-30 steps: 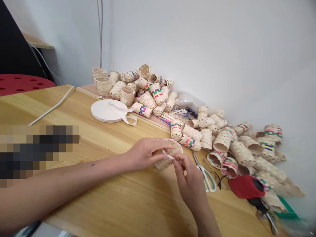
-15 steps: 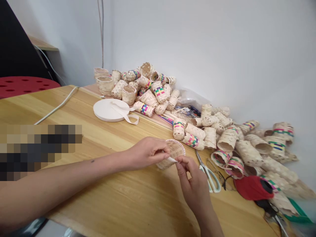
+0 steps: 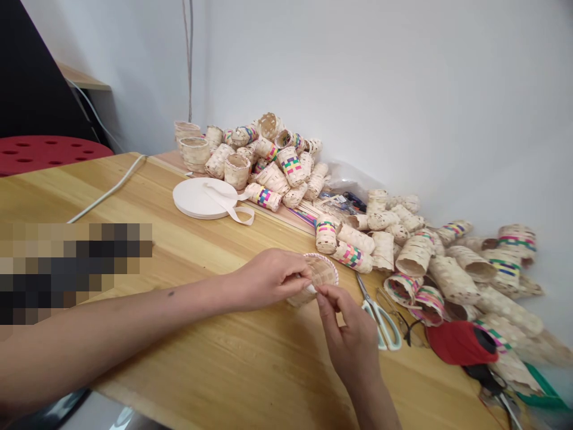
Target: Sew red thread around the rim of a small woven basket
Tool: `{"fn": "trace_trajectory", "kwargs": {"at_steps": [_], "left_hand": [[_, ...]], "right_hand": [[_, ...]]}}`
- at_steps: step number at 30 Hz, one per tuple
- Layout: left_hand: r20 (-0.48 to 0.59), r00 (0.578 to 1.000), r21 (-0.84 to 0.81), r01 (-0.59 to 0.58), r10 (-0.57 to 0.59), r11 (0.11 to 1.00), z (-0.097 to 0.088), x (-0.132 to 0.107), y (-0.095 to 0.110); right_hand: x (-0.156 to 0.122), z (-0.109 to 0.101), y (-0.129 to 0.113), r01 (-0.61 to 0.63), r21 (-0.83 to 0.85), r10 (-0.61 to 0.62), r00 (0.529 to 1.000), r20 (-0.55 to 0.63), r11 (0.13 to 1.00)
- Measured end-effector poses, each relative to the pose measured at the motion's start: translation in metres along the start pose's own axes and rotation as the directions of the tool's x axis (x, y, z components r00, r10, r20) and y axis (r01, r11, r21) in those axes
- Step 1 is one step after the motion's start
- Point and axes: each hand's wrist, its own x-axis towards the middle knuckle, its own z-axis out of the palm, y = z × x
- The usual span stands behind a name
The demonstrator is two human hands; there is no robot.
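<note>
White strip [image 3: 310, 288] at a woven basket [image 3: 324, 270] is pinched by left hand [image 3: 271, 279] and right hand [image 3: 351, 335] fingers, a packet label [image 3: 342, 199] illegible.

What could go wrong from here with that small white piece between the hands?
Two risks, as I judge it:
1. Little of the white piece shows between the fingertips of the left hand and right hand, so it might slip from such a small pinch in front of the basket.
2. The scissors lie close beside the right hand, so a sideways sweep could knock them.
</note>
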Motion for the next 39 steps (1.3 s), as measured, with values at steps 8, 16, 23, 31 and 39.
{"fn": "trace_trajectory", "kwargs": {"at_steps": [8, 16, 23, 31, 39], "left_hand": [[-0.015, 1.0, 0.08, -0.015, 0.016, 0.997, 0.015, -0.004, -0.013], [-0.041, 0.987, -0.219, 0.142, -0.155, 0.965, 0.005, -0.001, -0.003], [0.071, 0.964, -0.541, 0.253, -0.256, 0.802, 0.0, 0.001, 0.006], [0.056, 0.964, -0.581, 0.244, -0.26, 0.777, 0.003, 0.001, 0.007], [0.041, 0.947, -0.621, 0.273, -0.318, 0.735, 0.01, -0.001, 0.008]], "right_hand": [[-0.002, 0.01, 0.01, 0.098, -0.123, -0.091, 0.994, 0.062, 0.988], [0.0, 0.005, 0.007, 0.019, 0.016, -0.018, 0.999, -0.034, 1.0], [-0.003, -0.005, 0.001, 0.075, 0.027, -0.071, 0.988, -0.141, 0.997], [-0.003, -0.004, 0.001, 0.124, -0.03, -0.126, 0.989, -0.072, 0.992], [-0.001, -0.007, 0.0, 0.147, -0.118, -0.151, 0.988, -0.022, 0.982]]}}
